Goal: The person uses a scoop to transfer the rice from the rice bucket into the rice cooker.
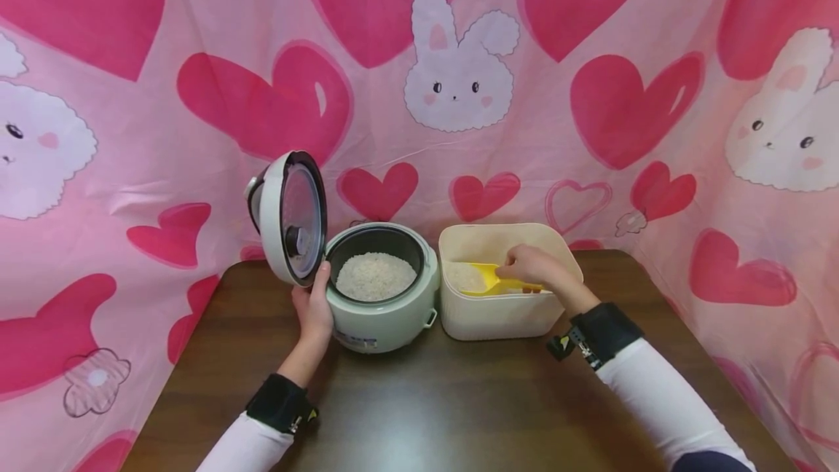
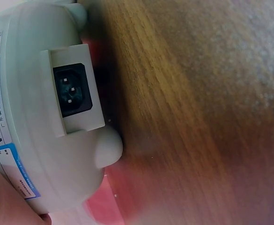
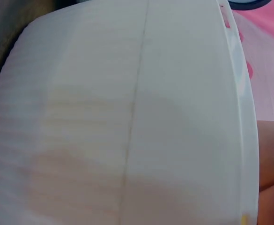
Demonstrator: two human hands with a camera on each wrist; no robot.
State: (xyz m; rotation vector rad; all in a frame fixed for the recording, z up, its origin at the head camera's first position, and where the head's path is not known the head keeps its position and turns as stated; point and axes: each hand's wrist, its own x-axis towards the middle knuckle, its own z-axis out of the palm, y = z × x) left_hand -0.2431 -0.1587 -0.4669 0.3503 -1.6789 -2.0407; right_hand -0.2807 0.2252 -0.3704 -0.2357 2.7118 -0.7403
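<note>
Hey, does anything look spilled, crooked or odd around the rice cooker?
No clear spill, and the rice cooker stands upright, its lid open. Only its empty power socket seems mildly odd, since rice is inside. A few pale specks on the table are too small to identify.

Home-like tabletop corner, can't tell whether it's an actual kitchen. Pink cloth (image 1: pixel 387 133) printed with hearts (image 1: pixel 623 104) and bunnies (image 1: pixel 459 97) hangs behind and along both sides. Dark wood-grain table (image 1: pixel 419 414) carries kitchen gear: open rice cooker (image 1: pixel 380 320) with white rice (image 1: pixel 375 277) inside, cream bin (image 1: pixel 499 319) right next to it
</note>
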